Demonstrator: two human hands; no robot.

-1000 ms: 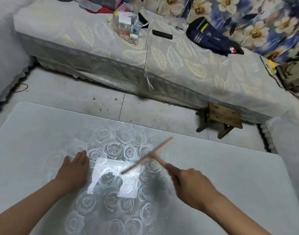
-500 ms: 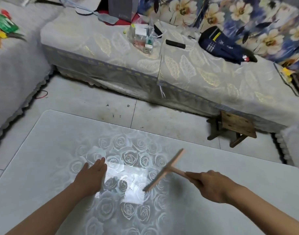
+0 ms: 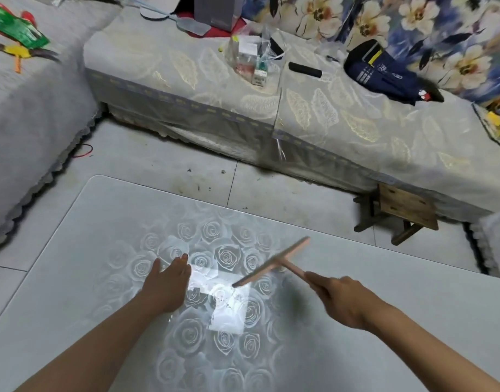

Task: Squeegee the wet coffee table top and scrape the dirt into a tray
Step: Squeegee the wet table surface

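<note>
Now lower squeegee (image 3: 274, 263) flush onto coffee table top (image 3: 73, 278), right hand (image 3: 342, 302) wrapped round handle (image 3: 295, 271), left hand (image 3: 165, 287) flat, fingers together.

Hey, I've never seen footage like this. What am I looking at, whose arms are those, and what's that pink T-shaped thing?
No machine here: a person wears a wide-angle camera on the head, looking forward and down, so the arms are their own. The right hand grips the handle of a pink squeegee, its blade tilted over the rose-patterned coffee table top. The left hand lies flat on that top, fingers straight. Beyond the table, a wooden stool stands by a leaf-patterned sofa cover.
</note>
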